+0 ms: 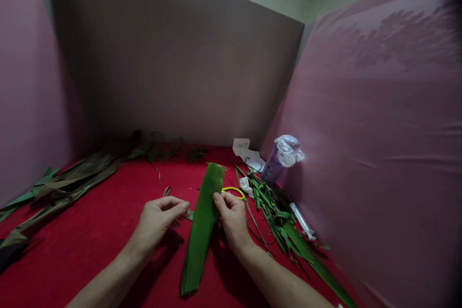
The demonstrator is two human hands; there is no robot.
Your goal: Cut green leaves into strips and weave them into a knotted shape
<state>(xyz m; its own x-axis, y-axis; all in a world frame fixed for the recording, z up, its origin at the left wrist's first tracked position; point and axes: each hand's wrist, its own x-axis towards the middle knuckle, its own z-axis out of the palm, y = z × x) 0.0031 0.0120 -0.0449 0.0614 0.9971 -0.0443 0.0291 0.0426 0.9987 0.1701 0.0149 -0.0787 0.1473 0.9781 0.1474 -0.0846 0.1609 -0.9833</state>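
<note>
A long broad green leaf (202,226) lies lengthwise on the red cloth (108,231) between my hands. My right hand (233,219) pinches the leaf's right edge near its upper half, thumb on top. My left hand (159,219) hovers just left of the leaf with fingers curled and thumb meeting the fingertips, gripping a thin green strip (189,214) that runs to the leaf's left edge. A yellow ring (234,191) lies just behind my right hand.
A heap of cut green leaf strips (285,221) lies at right, with a purple cup (274,163) capped in plastic, white paper scraps (249,154) and a clear tube (302,221). Dried brownish leaves (65,187) spread along the left and back. Pink fabric walls enclose both sides.
</note>
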